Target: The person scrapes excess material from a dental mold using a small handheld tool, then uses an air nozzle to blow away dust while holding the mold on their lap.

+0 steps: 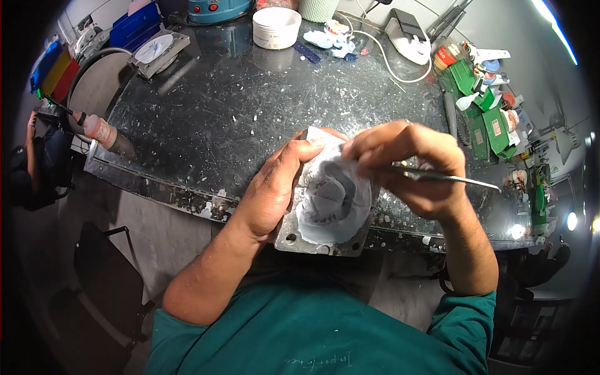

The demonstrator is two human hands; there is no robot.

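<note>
A grey metal flask (290, 240) filled with pale plaster (331, 228) is tilted at the bench's near edge. A dark, arch-shaped hollow in the plaster has small tooth-like marks. My left hand (278, 184) grips the flask along its left side, thumb near the top. My right hand (412, 162) is closed on a thin metal tool (465, 180), its handle sticking out to the right. Its fingers are bent over the plaster's upper right, hiding the tool's working end; whether it touches the plaster I cannot tell.
On the dark bench (187, 112) stand a white tub (275, 28), a pink bottle (100, 130), another flask (156, 56), a white device (405, 44) and green boxes (497, 134). A chair (106, 287) is at lower left. People (28, 165) are at both far sides.
</note>
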